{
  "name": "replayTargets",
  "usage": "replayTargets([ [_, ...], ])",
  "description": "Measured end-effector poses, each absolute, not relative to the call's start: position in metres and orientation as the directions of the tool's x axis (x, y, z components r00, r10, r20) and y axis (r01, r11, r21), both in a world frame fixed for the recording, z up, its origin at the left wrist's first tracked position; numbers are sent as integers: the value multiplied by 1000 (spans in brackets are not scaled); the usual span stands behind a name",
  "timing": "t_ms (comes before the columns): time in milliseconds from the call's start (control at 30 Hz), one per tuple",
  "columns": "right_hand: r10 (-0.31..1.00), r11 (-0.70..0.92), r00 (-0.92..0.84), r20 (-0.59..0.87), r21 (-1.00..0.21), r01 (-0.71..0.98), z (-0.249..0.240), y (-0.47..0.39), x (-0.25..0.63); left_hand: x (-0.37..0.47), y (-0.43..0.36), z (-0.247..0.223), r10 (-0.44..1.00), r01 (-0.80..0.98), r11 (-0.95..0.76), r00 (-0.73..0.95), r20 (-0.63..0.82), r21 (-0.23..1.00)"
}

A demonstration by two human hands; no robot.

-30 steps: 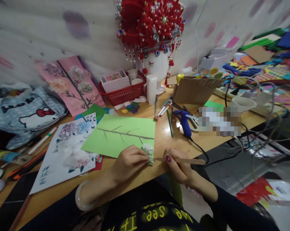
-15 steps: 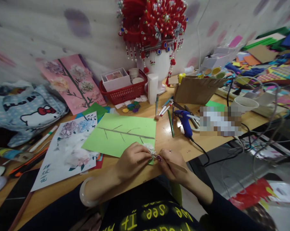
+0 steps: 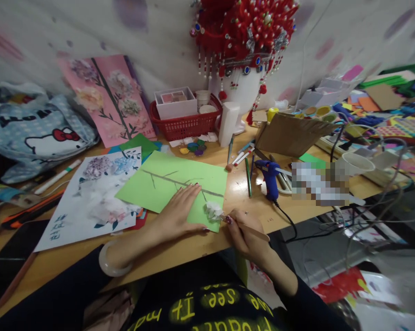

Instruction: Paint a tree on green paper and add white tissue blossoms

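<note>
At the near edge of the desk (image 3: 193, 246), the right hand (image 3: 247, 232) could tear the thin petals of the white paper flower (image 3: 213, 210), or shove it askew, if it pushes too hard with the wooden craft stick (image 3: 253, 231). That hand is curled around the stick in a pinch, the tip at the flower's right side; whether tip and petals touch is too small to tell. The flower sits on the light green sheet (image 3: 207, 172), by its near right corner. The left hand (image 3: 179, 207) rests palm down on the sheet, fingers extended, grasping nothing; should it lift, the unpinned sheet might slide, and a sideways rub could smudge the grey branch (image 3: 159, 175) if it is wet. Farther in, the blue glue gun's (image 3: 270, 177) black cord (image 3: 287, 218) runs over the desk's near edge, where a snagging arm could drag it.
</note>
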State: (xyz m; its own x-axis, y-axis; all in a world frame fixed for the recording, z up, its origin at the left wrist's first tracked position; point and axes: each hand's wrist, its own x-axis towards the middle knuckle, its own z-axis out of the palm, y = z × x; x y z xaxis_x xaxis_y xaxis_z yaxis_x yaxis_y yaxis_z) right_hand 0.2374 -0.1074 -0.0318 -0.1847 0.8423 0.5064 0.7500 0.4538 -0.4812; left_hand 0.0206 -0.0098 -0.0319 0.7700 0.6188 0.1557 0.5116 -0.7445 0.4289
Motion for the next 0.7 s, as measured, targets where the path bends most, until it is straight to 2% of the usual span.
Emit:
replayTargets([
  [167, 878, 398, -130, 460, -555, 731, -33, -106, 237, 22, -5, -34, 629, 568, -729, 776, 47, 381],
  [333, 911, 343, -60, 408, -668, 660, -35, -103, 237, 24, -6, -30, 628, 566, -735, 776, 59, 374],
  [567, 922, 318, -32, 386, -707, 632, -34, -101, 236, 23, -6, -33, 623, 549, -737, 778, 82, 395],
  [700, 932, 286, 28, 360, -782, 554, -37, -101, 237, 24, -7, -30, 636, 562, -722, 769, 67, 404],
])
